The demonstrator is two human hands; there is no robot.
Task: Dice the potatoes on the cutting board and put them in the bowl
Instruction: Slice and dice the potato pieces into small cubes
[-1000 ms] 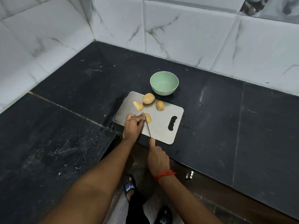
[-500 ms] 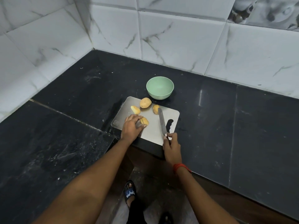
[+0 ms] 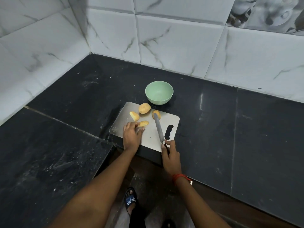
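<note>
The left hand point(image 3: 131, 137) is pinching a cut potato piece point(image 3: 143, 123) on the smooth steel cutting board point(image 3: 152, 138), the right hand point(image 3: 170, 155) is gripping the knife point(image 3: 158, 129), and the round green bowl point(image 3: 159, 92) is sitting just beyond on the dusty black counter point(image 3: 213, 120).

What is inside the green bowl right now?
The bowl shows only bare inner wall and floor, no potato; its near inner side is hidden by the rim.

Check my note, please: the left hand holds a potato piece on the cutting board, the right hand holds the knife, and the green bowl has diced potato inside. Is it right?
One thing is wrong: in the head view the green bowl is empty. The rest stands: the left hand holds a potato piece on the cutting board, and the right hand holds the knife.
</note>
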